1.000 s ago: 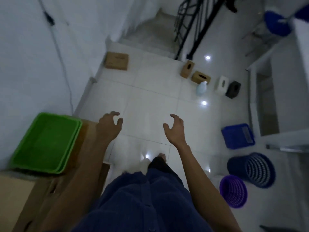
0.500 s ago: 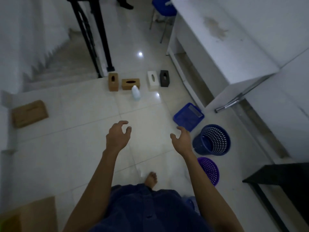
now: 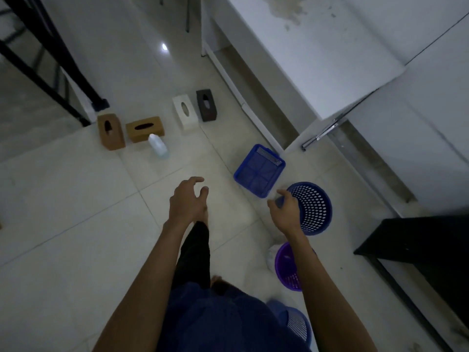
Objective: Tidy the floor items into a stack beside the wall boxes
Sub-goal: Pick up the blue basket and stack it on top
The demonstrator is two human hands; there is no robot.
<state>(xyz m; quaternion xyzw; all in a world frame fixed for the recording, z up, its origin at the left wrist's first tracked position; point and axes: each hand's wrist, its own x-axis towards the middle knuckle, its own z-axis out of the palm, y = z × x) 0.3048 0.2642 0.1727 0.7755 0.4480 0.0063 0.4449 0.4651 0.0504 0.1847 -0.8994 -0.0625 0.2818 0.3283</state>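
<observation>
My right forearm hides part of the round purple plastic basket [image 3: 285,268], while both my left hand [image 3: 187,201] and right hand [image 3: 285,212] hang half-open, holding nothing.

Floor [image 3: 76,224]: large pale glossy tiles with thin grout lines; 1 bright light reflection [image 3: 164,47] near the top. Lighting is dim. A black metal stair railing [image 3: 45,62] stands at upper left beside grey steps [image 3: 22,118]. A white desk [image 3: 317,54] occupies upper right. A black bench [image 3: 418,247] sits at right.
</observation>
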